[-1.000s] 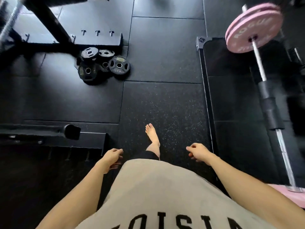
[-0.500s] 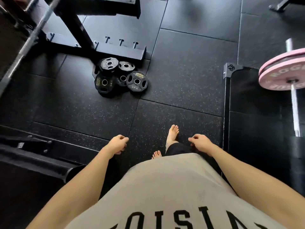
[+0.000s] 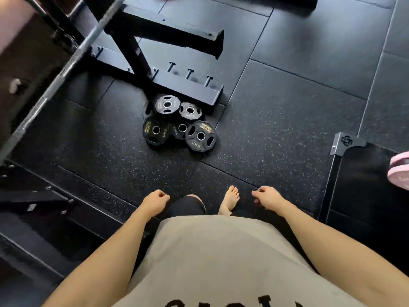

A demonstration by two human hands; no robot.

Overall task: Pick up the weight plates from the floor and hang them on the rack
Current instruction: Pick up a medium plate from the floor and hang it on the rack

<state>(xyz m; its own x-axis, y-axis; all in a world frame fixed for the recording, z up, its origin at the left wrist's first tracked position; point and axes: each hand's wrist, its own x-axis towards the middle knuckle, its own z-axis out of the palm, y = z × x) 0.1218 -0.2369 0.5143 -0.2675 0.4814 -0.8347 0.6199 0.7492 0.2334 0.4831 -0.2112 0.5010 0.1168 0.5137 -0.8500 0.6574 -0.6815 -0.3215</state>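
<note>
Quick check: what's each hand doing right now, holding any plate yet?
Left hand: open, loosely curled, holding nothing.
Right hand: open, loosely curled, holding nothing.
The weight plates lie on the floor by the rack.

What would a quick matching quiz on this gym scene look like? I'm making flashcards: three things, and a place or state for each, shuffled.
Things:
1. black plates
2. pegs
3. pink plate

Places or states:
A. at the right edge
B. heaped on the floor
C. bare, on the rack base

Pairs: 1-B, 2-C, 3-A
</note>
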